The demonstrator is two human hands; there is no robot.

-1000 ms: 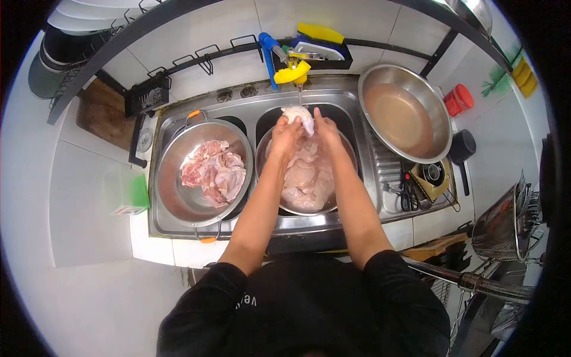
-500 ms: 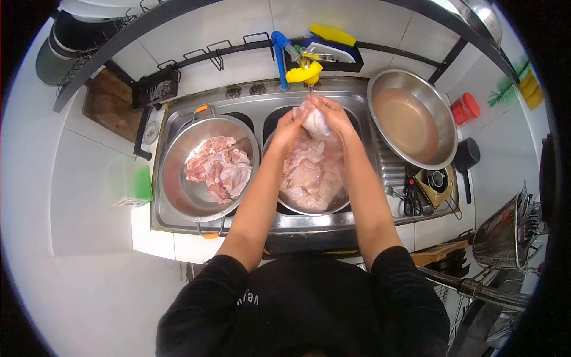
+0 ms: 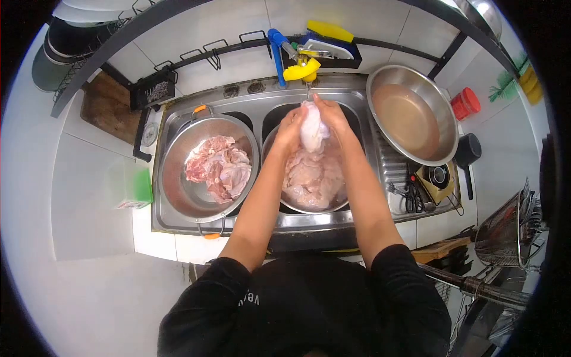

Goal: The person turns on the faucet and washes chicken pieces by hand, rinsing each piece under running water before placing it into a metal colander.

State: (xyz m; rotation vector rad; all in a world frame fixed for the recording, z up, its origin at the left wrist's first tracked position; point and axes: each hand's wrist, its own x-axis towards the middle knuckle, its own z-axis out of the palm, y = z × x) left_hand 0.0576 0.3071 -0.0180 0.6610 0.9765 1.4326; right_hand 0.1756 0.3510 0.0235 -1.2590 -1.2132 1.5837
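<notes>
Between my left hand (image 3: 291,129) and my right hand (image 3: 333,116) is a pale piece of raw chicken (image 3: 313,132), gripped from both sides under the running faucet (image 3: 306,70). Below it, a metal bowl (image 3: 315,211) in the sink basin holds more raw chicken pieces (image 3: 312,181) in cloudy water. To the left, a steel colander with orange-covered handles (image 3: 172,178) contains several pink pieces of raw meat (image 3: 220,166). Parts of my fingers are hidden behind the piece I hold.
A large steel basin of cloudy water (image 3: 410,122) stands on the drainboard at right. Near it are a red cup (image 3: 466,104), a black-handled pan (image 3: 467,150) and scissors (image 3: 413,195). A sponge (image 3: 330,31) sits on the rack behind the faucet.
The chicken piece has turned to hang more upright and lower between my hands. Both hands have shifted slightly around it, staying under the faucet.
</notes>
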